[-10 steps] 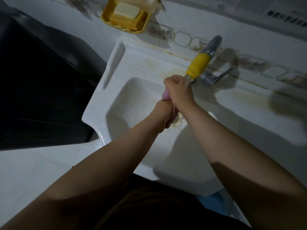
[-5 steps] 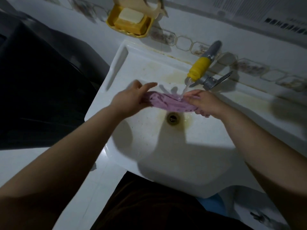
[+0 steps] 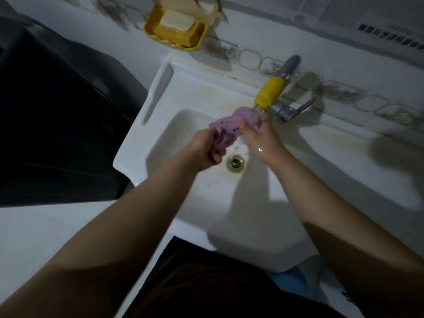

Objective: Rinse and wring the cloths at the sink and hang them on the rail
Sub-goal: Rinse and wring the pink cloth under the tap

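A bunched purple cloth [image 3: 231,123] hangs over the white sink basin [image 3: 174,125], right under the yellow-sleeved tap spout [image 3: 270,91], where water runs onto it. My left hand [image 3: 205,146] grips the cloth's lower left end with curled fingers. On the cloth's right side, my right hand [image 3: 261,136] holds the bunch close to the spout. The drain [image 3: 235,162] lies below and between both hands. No rail is in view.
A metal tap lever [image 3: 296,110] sticks out right of the spout. A yellow soap dish [image 3: 176,31] with soap bars hangs on the tiled wall above the sink. A dark bulky object [image 3: 52,125] stands to the left. White counter lies at the lower left.
The cloth was wrung upright between stacked hands, then stretched flat across the basin. Now it is gathered into a bunch under the running tap, with the hands closer together.
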